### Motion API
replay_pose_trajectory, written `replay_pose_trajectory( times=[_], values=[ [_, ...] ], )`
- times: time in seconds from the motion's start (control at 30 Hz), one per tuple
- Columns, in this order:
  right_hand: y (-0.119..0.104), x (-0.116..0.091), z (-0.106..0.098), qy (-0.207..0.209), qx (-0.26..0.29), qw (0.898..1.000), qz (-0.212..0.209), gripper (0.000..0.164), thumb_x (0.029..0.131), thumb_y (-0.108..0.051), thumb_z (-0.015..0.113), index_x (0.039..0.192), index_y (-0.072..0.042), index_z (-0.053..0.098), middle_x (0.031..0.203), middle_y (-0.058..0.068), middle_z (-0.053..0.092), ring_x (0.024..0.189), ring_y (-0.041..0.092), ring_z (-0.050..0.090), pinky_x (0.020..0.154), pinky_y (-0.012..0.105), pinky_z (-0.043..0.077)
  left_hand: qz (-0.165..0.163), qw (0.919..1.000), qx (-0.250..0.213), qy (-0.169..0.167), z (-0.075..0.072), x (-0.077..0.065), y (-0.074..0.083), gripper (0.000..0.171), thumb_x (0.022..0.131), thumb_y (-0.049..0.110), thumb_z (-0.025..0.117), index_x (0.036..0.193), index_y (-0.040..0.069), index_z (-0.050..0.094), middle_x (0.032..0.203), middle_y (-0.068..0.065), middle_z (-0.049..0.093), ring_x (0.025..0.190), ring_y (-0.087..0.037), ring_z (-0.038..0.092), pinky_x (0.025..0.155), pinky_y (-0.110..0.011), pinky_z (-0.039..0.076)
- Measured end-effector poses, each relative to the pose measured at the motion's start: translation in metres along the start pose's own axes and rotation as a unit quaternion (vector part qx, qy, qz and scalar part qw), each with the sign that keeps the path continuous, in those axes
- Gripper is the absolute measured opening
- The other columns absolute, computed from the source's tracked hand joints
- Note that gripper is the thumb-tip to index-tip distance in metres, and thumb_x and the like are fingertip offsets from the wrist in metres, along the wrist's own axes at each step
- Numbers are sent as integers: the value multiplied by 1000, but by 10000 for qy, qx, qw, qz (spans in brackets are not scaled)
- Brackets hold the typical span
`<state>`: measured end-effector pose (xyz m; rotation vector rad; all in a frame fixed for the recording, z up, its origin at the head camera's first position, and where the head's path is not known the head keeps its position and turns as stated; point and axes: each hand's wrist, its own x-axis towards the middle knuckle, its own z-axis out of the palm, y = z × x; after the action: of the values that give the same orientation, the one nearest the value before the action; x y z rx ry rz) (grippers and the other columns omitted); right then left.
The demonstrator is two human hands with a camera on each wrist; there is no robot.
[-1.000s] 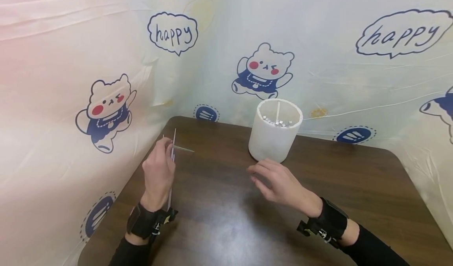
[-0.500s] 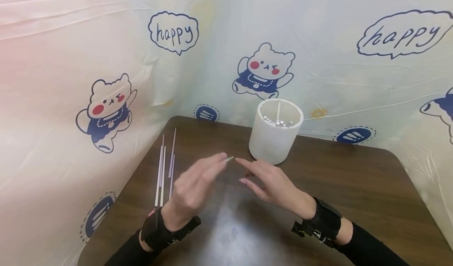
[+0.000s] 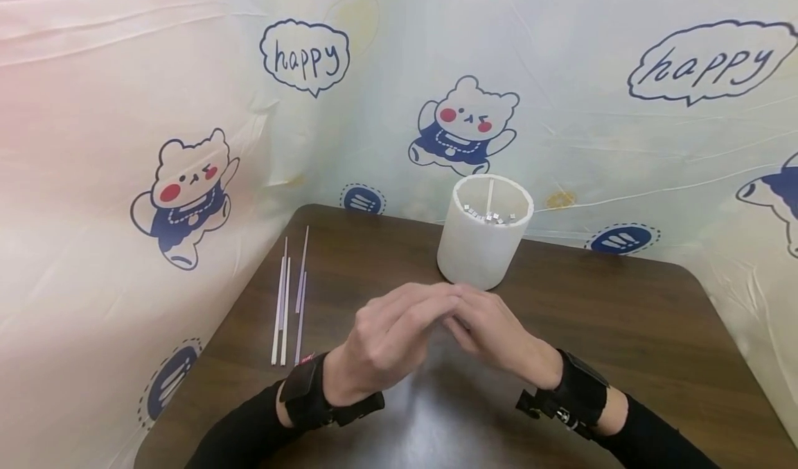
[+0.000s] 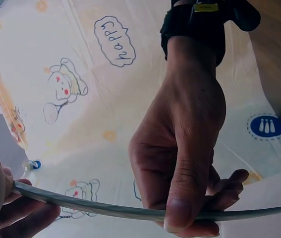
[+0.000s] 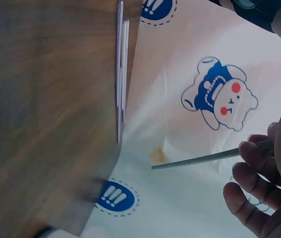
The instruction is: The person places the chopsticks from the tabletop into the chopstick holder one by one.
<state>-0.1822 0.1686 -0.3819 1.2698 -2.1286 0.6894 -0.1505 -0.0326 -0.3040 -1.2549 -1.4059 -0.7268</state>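
Observation:
In the head view my left hand (image 3: 389, 341) reaches right until its fingers overlap those of my right hand (image 3: 499, 330), over the middle of the table. The left wrist view shows a thin grey-green stick (image 4: 105, 208) between them. My right hand (image 4: 180, 153) pinches it partway along, thumb in front. At the left edge, fingers of my left hand (image 4: 11, 213) hold its end. The same stick (image 5: 195, 161) sticks out from my right hand (image 5: 264, 178) in the right wrist view. Meeting hands hide it in the head view.
A white cylindrical container (image 3: 474, 254) with several small white squares inside stands behind the right hand. Several thin white and purple sticks (image 3: 286, 310) lie lengthwise at the table's left side. Printed cloth (image 3: 548, 53) hangs around the table (image 3: 648, 316).
My left hand has moved right from the sticks at the left, carrying the grey-green stick, and now meets my right hand, which has stayed nearly in place and now pinches the stick too.

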Motion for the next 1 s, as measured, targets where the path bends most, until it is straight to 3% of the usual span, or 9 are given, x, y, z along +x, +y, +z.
replay_pose_trajectory(
  times=[0.2, 0.47, 0.57, 0.7, 0.83, 1.0],
  values=[
    [12, 17, -23, 106, -40, 9999, 91, 34, 109, -29, 42, 101, -5, 65, 87, 2, 68, 76, 12, 61, 71, 26, 57, -580, 9967, -552, -114, 12, 21, -18, 11, 96, -4, 62, 106, -7, 65, 96, -19, 76, 89, -24, 76, 88, -25, 61],
    [37, 57, -62, 428, -142, 9986, 290, 32, 108, -28, 45, 95, -5, 63, 78, 3, 56, 74, 10, 48, 68, 22, 41, -1114, 9904, -746, -325, 27, 73, -56, 16, 94, 2, 70, 108, -4, 67, 101, -15, 77, 95, -20, 76, 88, -16, 57],
    [51, 68, -74, 508, -84, 9980, 372, 23, 107, -17, 49, 95, -1, 61, 78, 7, 54, 74, 12, 46, 70, 22, 37, -1229, 9871, -871, -548, 35, 89, -70, 19, 98, 7, 66, 113, -4, 67, 107, -15, 76, 99, -19, 75, 90, -14, 55],
    [69, 77, -84, 696, -399, 9955, 510, 8, 99, 1, 53, 96, 3, 60, 76, 11, 52, 70, 15, 44, 68, 23, 34, -1438, 9798, -1111, -839, 50, 105, -90, 23, 102, 9, 58, 120, -4, 65, 114, -15, 75, 103, -19, 71, 95, -13, 51],
    [86, 81, -87, 647, -805, 9898, 979, 9, 101, 0, 52, 96, 2, 60, 76, 12, 55, 69, 16, 45, 66, 23, 32, -1710, 9724, -1197, -1039, 66, 111, -110, 24, 105, 9, 53, 122, -4, 63, 118, -14, 73, 107, -19, 69, 94, -12, 50],
    [103, 79, -83, 243, -1046, 9828, 1502, 16, 104, -11, 55, 94, -1, 63, 73, 8, 55, 67, 18, 46, 63, 27, 36, -2105, 9624, -1284, -1144, 81, 99, -129, 23, 103, 7, 55, 123, -3, 61, 118, -14, 71, 109, -19, 70, 91, -12, 52]
  ],
)
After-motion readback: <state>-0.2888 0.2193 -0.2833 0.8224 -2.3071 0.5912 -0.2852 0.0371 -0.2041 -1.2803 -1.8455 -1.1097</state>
